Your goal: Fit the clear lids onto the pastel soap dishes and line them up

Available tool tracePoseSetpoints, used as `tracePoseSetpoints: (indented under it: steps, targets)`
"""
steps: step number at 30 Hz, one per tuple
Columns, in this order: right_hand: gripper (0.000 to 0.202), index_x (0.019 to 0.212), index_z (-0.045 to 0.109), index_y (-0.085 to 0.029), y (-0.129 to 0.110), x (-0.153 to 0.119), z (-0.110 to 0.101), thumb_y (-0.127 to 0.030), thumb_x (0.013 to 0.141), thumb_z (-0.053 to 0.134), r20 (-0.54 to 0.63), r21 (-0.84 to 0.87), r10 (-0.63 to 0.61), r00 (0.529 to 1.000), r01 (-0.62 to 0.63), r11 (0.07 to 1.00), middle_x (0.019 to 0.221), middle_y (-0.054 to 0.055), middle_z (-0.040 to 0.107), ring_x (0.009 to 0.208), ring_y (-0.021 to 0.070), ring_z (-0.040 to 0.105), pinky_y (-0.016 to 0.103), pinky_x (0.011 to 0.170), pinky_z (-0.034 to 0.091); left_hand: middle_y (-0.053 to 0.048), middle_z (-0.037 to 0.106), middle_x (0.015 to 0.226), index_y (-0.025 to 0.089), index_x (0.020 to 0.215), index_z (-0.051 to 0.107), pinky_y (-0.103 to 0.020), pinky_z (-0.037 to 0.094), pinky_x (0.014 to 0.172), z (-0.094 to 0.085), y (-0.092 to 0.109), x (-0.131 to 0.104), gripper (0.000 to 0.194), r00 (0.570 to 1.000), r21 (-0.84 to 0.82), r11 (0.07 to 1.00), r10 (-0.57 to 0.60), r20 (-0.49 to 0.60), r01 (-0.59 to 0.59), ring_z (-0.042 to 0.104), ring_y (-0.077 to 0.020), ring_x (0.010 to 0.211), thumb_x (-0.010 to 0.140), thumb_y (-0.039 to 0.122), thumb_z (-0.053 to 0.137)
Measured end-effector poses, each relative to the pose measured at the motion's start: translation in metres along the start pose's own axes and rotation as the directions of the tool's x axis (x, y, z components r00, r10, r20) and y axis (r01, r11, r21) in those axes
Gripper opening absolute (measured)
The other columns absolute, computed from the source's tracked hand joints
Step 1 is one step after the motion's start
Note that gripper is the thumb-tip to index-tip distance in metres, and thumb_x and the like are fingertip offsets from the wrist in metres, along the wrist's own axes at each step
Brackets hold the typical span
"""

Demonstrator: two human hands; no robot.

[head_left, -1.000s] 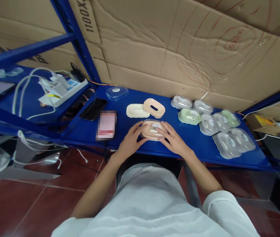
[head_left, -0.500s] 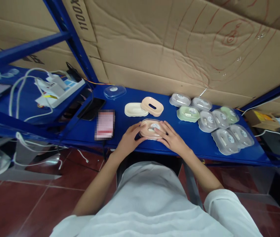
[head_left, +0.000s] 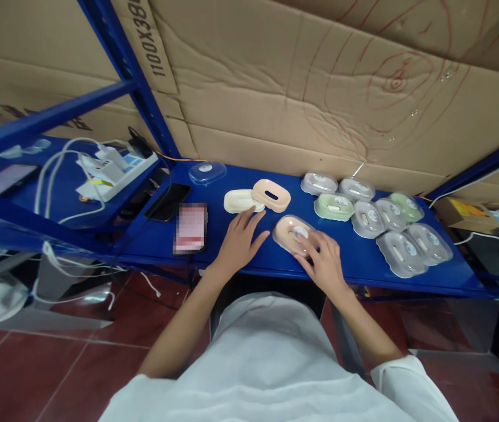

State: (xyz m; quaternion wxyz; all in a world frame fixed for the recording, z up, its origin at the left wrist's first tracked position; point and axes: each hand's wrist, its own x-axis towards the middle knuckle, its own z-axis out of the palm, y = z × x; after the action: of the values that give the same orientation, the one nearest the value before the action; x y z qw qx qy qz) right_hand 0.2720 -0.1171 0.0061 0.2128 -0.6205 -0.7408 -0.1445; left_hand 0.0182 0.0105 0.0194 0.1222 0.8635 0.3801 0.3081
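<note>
A peach soap dish (head_left: 286, 229) under a clear lid with a round white sticker lies tilted round on the blue shelf. My right hand (head_left: 325, 262) grips its right end, fingers on the lid and thumb at the near side. My left hand (head_left: 241, 240) is open and holds nothing, its fingers spread at the near edge of a cream oval tray (head_left: 236, 201). Partly over that tray rests a peach oval piece (head_left: 279, 202) with a long slot in it. Behind them, a loose clear lid (head_left: 207, 172) lies on the shelf.
Several lidded soap dishes, grey (head_left: 367, 218) and green (head_left: 333, 206), stand grouped at the right. A phone with a blurred screen (head_left: 190, 228) and a black phone (head_left: 167, 202) lie at left, near a power strip (head_left: 117, 176). Cardboard (head_left: 249, 105) backs the shelf.
The lidded peach dish has moved right and turned, with my right hand on it. My left hand has let go of it and reached up to the cream tray.
</note>
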Motion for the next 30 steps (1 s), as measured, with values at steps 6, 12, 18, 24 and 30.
tracePoseSetpoints:
  steps: [6,12,18,24,30]
  targets:
    - [0.053,0.154,0.058,-0.023,0.018,0.005,-0.002,-0.047,0.107,0.052,-0.044,-0.084,0.168,0.985,-0.171,0.982,0.137,0.020,0.061,0.122,0.0369,0.053,0.054,0.100,0.049,-0.018,0.032,0.175,0.029,0.165,0.040,-0.087,0.018,0.119,0.011,-0.003,0.052,0.063,0.962,0.278,0.946,-0.220,0.160,0.170,0.026,-0.0522,0.161,0.105,0.040,0.055]
    - [0.051,0.154,0.058,-0.018,0.033,0.078,0.021,-0.040,0.109,0.045,-0.027,0.008,0.124,0.992,-0.124,0.992,0.145,0.023,0.061,0.135,0.0406,0.052,0.063,0.113,0.041,-0.020,0.051,0.161,0.027,0.156,0.050,-0.087,0.026,0.116,0.009,-0.007,0.010,0.055,0.983,0.291,0.946,-0.169,0.072,0.142,0.043,-0.0497,0.152,0.102,0.035,0.057]
    - [0.054,0.160,0.049,-0.025,0.001,0.094,0.028,-0.046,0.111,0.045,0.144,0.248,-0.226,0.963,0.186,0.951,0.163,0.012,0.053,0.154,0.0299,0.045,0.055,0.127,0.031,-0.018,0.053,0.161,0.032,0.155,0.052,-0.082,0.028,0.118,0.008,0.016,-0.029,0.051,0.990,0.271,0.959,-0.108,0.095,0.079,0.047,-0.0465,0.149,0.104,0.031,0.052]
    - [0.043,0.150,0.060,-0.031,0.026,0.016,0.011,-0.043,0.111,0.048,0.108,0.264,-0.009,0.994,-0.020,0.964,0.155,0.010,0.061,0.149,0.0308,0.051,0.060,0.125,0.031,-0.012,0.048,0.165,0.036,0.164,0.038,-0.058,0.035,0.123,0.008,0.030,-0.033,0.061,0.956,-0.009,0.987,0.159,0.248,-0.162,0.047,-0.0314,0.152,0.106,0.021,0.046]
    - [0.037,0.141,0.066,-0.029,0.043,-0.001,-0.007,-0.042,0.111,0.048,0.089,0.349,0.095,0.991,-0.120,0.929,0.139,0.010,0.072,0.139,0.0291,0.061,0.055,0.121,0.040,-0.016,0.036,0.171,0.030,0.168,0.031,-0.054,0.039,0.125,0.025,0.020,-0.026,0.072,0.989,-0.182,0.983,0.018,0.143,0.008,0.039,-0.0338,0.157,0.102,0.030,0.061]
